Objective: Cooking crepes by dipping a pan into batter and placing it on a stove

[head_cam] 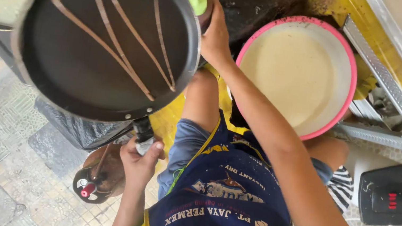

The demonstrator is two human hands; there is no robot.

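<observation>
Black and round, the frying pan (110, 39) tilts toward the camera, streaked with thin brown batter lines. The left hand (140, 160) is clenched around its handle below the rim. The right hand (216, 35) grasps a green-capped squeeze bottle (198, 5) just beside the pan's edge. A pink-rimmed bowl (346, 93) of pale batter sits nearby.

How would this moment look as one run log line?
left hand: grips handle of black pan | right hand: holds green-capped squeeze bottle | pan: brown batter lines | pink-rimmed bowl: pale batter
</observation>
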